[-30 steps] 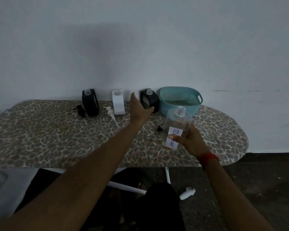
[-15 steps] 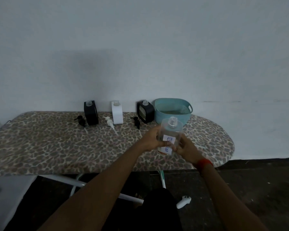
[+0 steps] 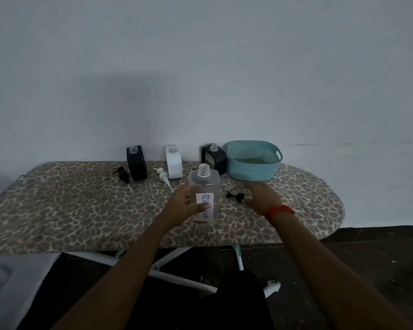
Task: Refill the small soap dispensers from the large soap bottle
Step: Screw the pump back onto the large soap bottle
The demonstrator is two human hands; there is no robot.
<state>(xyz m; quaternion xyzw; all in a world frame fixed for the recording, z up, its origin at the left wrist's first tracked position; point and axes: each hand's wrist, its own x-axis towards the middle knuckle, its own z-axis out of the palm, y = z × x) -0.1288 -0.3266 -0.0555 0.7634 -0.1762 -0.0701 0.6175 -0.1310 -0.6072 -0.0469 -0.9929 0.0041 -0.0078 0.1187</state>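
**Passing the big bottle to the left hand**

Gripping the large soap bottle point(image 3: 204, 194) is now the left hand point(image 3: 185, 206), fingers wrapped round its labelled body, thumb across the label; half a second ago both hands were on it, and a second ago only the right. The right hand point(image 3: 262, 197) has let go and sits at the bottle's 3 o'clock, loosely open, holding nothing, just beside a loose black pump point(image 3: 235, 196). The bottle's neck is uncapped and upright, so pouring looks ready to start.

At the bottle's 12 o'clock stand three open dispensers: black point(image 3: 136, 163) at 10, white point(image 3: 174, 161) at 11, another black point(image 3: 214, 158) at 12. A teal basket point(image 3: 253, 164) is at 1 o'clock. All rest on a leopard-print ironing board point(image 3: 69, 210) against a plain pale wall point(image 3: 200, 67); the floor is dark.
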